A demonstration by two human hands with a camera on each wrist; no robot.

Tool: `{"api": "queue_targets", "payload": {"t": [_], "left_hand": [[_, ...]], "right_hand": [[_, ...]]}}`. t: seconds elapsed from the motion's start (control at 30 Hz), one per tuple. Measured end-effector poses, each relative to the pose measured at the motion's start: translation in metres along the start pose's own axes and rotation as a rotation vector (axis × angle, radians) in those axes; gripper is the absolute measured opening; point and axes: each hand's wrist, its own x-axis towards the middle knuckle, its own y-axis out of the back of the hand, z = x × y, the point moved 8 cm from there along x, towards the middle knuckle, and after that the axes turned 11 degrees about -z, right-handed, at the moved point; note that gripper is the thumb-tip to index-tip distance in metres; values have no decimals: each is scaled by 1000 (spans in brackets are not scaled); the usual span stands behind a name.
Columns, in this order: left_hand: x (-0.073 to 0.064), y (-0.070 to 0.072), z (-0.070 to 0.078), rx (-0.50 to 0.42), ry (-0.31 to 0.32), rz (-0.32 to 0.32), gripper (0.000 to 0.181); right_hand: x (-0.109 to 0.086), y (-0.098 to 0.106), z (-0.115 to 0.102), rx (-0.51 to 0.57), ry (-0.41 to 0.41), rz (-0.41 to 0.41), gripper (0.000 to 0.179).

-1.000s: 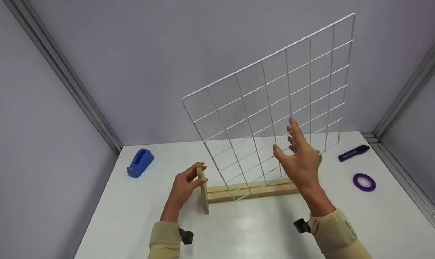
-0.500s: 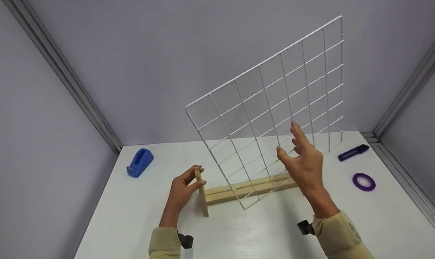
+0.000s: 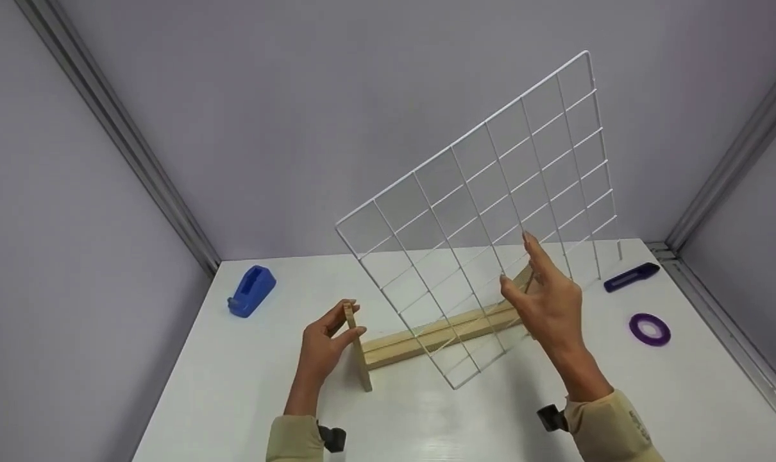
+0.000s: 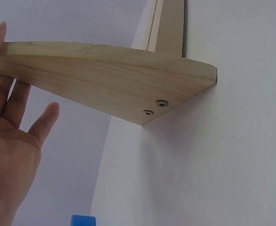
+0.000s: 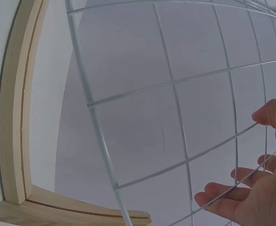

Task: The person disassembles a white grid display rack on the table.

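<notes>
My left hand (image 3: 320, 350) pinches the upper end of the left end board (image 3: 360, 356) of a wooden stand between thumb and fingers. The left wrist view shows two metal fasteners (image 4: 161, 103) in that board's outer face. A grooved crossbar (image 3: 439, 337) joins it to the other end board (image 3: 524, 278), partly hidden behind my right hand (image 3: 551, 314). That hand holds a white wire grid panel (image 3: 480, 213), tilted above the stand; in the right wrist view the thumb (image 5: 269, 113) presses a wire with the fingers among the wires. The panel's lower corner overhangs the crossbar's near side.
A blue tape dispenser (image 3: 252, 292) stands at the back left of the white table (image 3: 234, 398). Toward the right lie a dark purple box cutter (image 3: 632, 277) and a purple ring (image 3: 649, 329), likely a tape roll. Walls (image 3: 285, 128) enclose the back and sides.
The grid panel has tipped: its upper corners came down, its lower corner shifted right and nearer. The stand has turned, its left end coming slightly nearer and its right end going farther back.
</notes>
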Motion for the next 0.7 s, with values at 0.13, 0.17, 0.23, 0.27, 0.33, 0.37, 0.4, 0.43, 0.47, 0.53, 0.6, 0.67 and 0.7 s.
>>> {"api": "queue_targets", "payload": {"t": [0.13, 0.17, 0.23, 0.27, 0.33, 0.37, 0.4, 0.43, 0.47, 0.53, 0.6, 0.67, 0.7], "left_hand": [[-2, 0, 0, -11, -8, 25, 63], [-3, 0, -1, -12, -10, 32, 63], [-4, 0, -1, -7, -12, 43, 63], [-5, 0, -1, 0, -13, 49, 63], [-7, 0, -2, 12, -11, 62, 63], [-9, 1, -1, 18, -10, 70, 63], [-10, 1, -1, 20, -10, 77, 63], [-10, 1, -1, 21, -10, 84, 63], [-11, 2, 0, 17, -12, 91, 63], [-11, 2, 1, 5, -21, 99, 64], [-12, 2, 3, -5, -30, 104, 65], [-13, 3, 4, -12, -36, 110, 65], [-13, 3, 4, -11, -36, 114, 65]], "right_hand": [[-3, 1, 4, -24, 4, 5, 76], [-4, 1, 5, -18, 2, 4, 76], [-6, 0, 8, 0, -3, 1, 77], [-7, 0, 9, 8, -4, 1, 78], [-8, -1, 12, 4, -4, 4, 78], [-9, -1, 13, -1, -1, 9, 78], [-9, -1, 14, -11, 0, 14, 78], [-9, -1, 15, -22, 4, 19, 78], [-10, -1, 16, -26, 7, 23, 78], [-11, 0, 19, -30, 6, 24, 77], [-12, 0, 23, -42, -8, 17, 77], [-14, 1, 27, -48, -21, 11, 77], [-15, 1, 29, -57, -29, 9, 77]]}}
